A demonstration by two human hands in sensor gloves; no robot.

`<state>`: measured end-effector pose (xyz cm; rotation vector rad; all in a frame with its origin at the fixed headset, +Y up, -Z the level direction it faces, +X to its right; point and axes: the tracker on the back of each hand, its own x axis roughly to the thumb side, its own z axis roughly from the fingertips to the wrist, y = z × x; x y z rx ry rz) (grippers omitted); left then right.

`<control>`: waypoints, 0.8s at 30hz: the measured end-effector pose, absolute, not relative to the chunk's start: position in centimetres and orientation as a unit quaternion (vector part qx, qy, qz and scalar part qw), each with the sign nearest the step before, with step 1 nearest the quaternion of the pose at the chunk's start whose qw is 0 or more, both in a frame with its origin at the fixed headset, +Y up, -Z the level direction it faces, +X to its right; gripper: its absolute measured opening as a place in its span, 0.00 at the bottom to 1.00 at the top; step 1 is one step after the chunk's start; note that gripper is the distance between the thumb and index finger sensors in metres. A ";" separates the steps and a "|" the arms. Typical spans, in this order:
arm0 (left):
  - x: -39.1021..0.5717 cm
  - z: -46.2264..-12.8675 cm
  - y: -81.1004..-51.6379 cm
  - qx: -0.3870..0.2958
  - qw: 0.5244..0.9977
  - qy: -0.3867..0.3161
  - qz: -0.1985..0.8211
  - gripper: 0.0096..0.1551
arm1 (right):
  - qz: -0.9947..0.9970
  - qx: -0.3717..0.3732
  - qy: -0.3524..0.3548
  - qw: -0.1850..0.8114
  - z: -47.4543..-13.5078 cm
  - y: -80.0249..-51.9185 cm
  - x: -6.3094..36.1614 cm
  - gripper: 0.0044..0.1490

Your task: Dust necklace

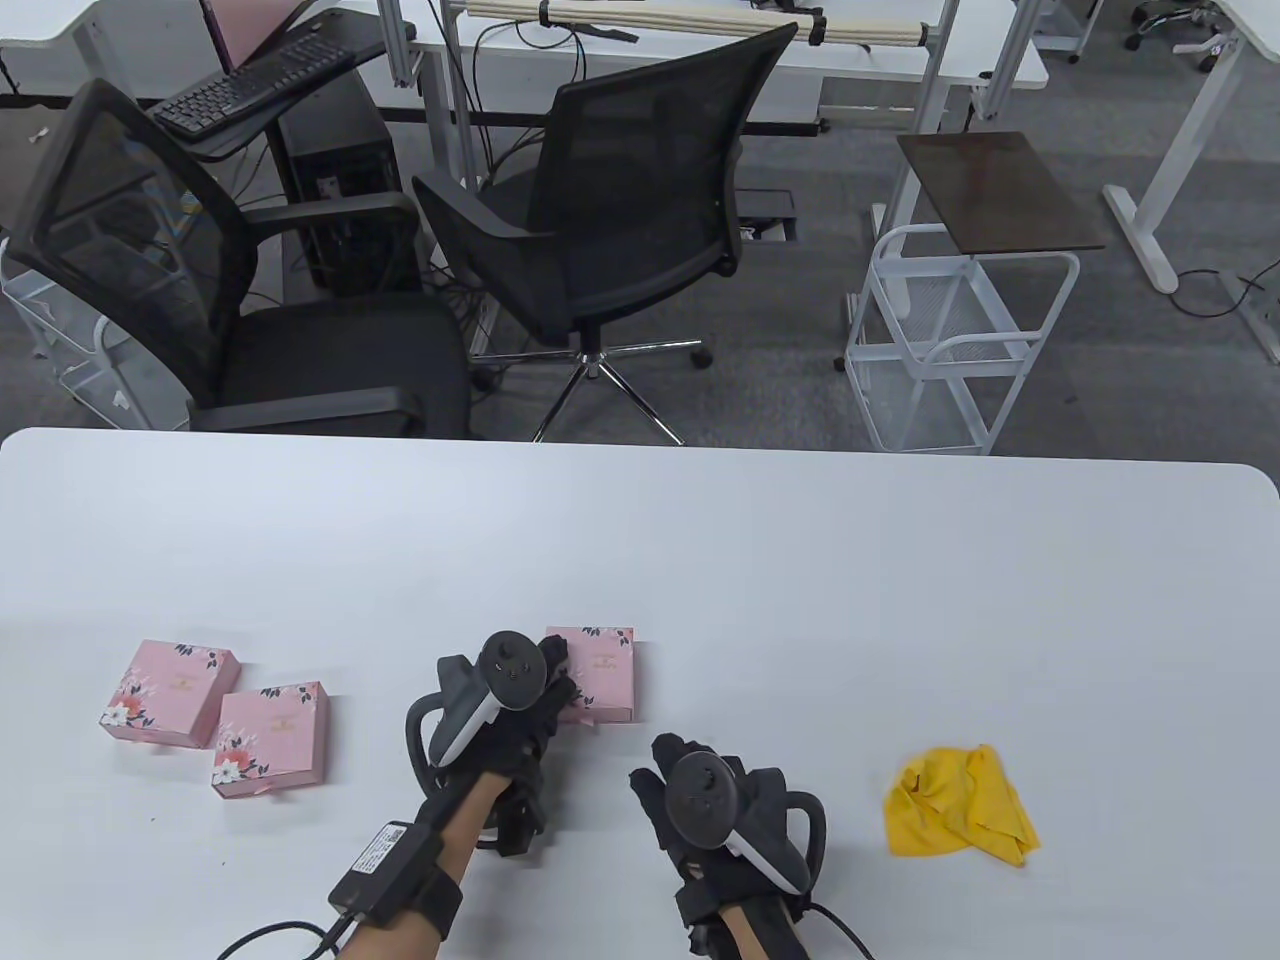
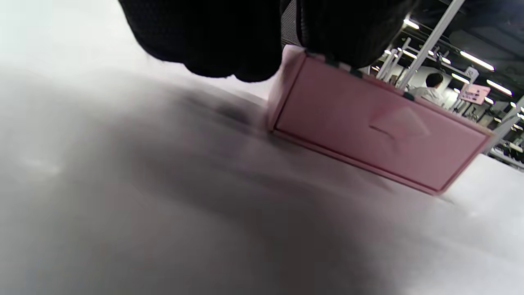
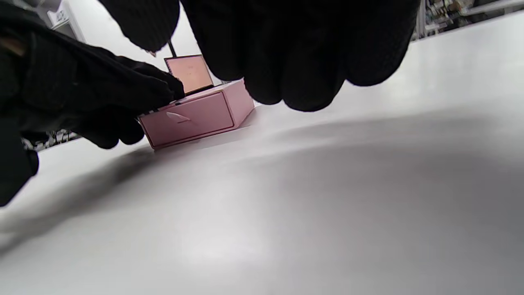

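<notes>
A pink floral jewellery box (image 1: pixel 603 672) lies on the white table (image 1: pixel 800 600) in the middle. My left hand (image 1: pixel 562 692) holds its near left corner: in the left wrist view fingers (image 2: pixel 352 37) lie on the lid of the box (image 2: pixel 368 131) and the thumb sits beside its left wall. The box front shows a drawer with a small pull tab. My right hand (image 1: pixel 655 778) is empty, low over the table just right of the left hand. In the right wrist view its fingers (image 3: pixel 307 61) hang loose, apart from the box (image 3: pixel 196 119). No necklace shows.
Two more pink boxes (image 1: pixel 170 692) (image 1: pixel 272 738) lie at the left of the table. A crumpled yellow cloth (image 1: pixel 960 805) lies to the right of my right hand. Office chairs (image 1: pixel 620 200) and a white wire cart (image 1: pixel 950 340) stand beyond the far edge.
</notes>
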<state>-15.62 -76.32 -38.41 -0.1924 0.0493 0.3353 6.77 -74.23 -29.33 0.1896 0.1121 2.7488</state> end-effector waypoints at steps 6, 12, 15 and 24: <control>-16.4 -38.8 -76.9 -0.109 0.971 0.026 0.210 0.32 | 0.940 -0.020 0.135 0.312 -32.3 -75.5 4.6 0.31; -16.4 -39.0 -77.0 -0.110 0.970 0.023 0.217 0.31 | 0.901 -0.123 0.192 0.369 -34.0 -76.9 2.5 0.34; -16.4 -39.0 -77.0 -0.110 0.969 0.022 0.219 0.32 | 0.867 -0.157 0.207 0.425 -34.6 -77.7 2.2 0.35; -16.5 -39.1 -77.0 -0.116 0.968 0.020 0.223 0.31 | 0.793 -0.217 0.228 0.521 -35.1 -79.3 1.9 0.33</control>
